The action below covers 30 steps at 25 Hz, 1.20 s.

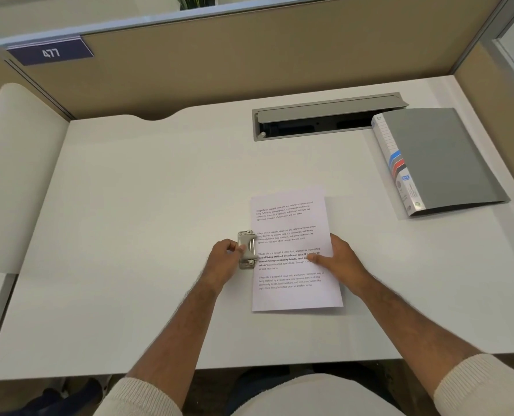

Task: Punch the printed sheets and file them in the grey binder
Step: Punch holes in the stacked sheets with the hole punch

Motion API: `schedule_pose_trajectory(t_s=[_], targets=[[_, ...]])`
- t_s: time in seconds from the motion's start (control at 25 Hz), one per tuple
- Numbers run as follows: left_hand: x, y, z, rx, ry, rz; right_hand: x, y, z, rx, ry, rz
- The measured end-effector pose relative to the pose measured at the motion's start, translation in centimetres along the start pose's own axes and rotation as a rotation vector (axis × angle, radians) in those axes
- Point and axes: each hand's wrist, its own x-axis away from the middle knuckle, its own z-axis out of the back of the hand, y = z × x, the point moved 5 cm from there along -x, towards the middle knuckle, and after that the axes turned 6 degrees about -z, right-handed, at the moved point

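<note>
The printed sheets (291,235) lie as one stack on the white desk (144,205), text facing up. A small metal hole punch (247,250) sits against the stack's left edge, about halfway down. My left hand (224,259) grips the punch from the left, thumb on its lever. My right hand (338,259) rests on the right side of the sheets, thumb on top and fingers at the edge. The grey binder (441,157) lies shut at the back right, its labelled spine facing left.
A grey cable tray (324,115) with its flap raised is sunk into the desk behind the sheets, touching the binder's far corner. Beige partition walls (249,61) close off the back and sides. A desk number sign (50,52) hangs at the left.
</note>
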Motion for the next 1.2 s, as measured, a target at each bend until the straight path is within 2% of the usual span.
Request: schedule_pose_trajectory(t_s=[0.8, 0.96, 1.2], targets=[[-0.3, -0.5, 0.0, 0.033, -0.027, -0.009, -1.1, -0.4, -1.2, 0.026, 0.004, -0.004], [-0.6, -0.2, 0.5, 0.099, -0.024, 0.015, -1.1, -0.3, -1.2, 0.031, 0.005, -0.015], [-2.9, 1.5, 0.7, -0.032, 0.089, -0.067, -1.3, -0.3, -1.2, 0.046, 0.013, -0.027]])
